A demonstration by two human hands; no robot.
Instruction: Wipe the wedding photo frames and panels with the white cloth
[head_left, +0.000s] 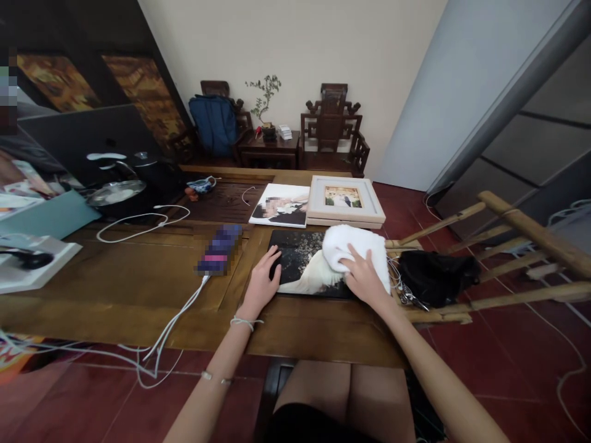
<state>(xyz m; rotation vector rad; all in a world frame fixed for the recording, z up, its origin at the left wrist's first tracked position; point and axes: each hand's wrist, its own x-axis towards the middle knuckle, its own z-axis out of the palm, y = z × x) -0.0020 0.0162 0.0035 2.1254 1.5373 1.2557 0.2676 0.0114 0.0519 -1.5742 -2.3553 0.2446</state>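
A dark photo panel (295, 258) with a pale gown pictured on it lies flat near the table's front edge. My left hand (264, 280) rests at its left edge, fingers stretched out and nothing lifted. On the panel's right part sits a folded white towel (344, 243), which covers that corner of the picture. My right hand (364, 277) holds the towel down against the panel, its fingers pressed into the bunched cloth. Just behind the panel are a white-edged photo print (281, 206) and a pale picture frame (348, 195) stacked on another piece.
A phone (219, 249) with a white cable lies left of the panel on the wooden table (138, 277). Further left stand a lidded pot (117, 195), a kettle and a laptop. A bamboo chair (489, 289) holding a black bag (438, 277) adjoins the table's right side.
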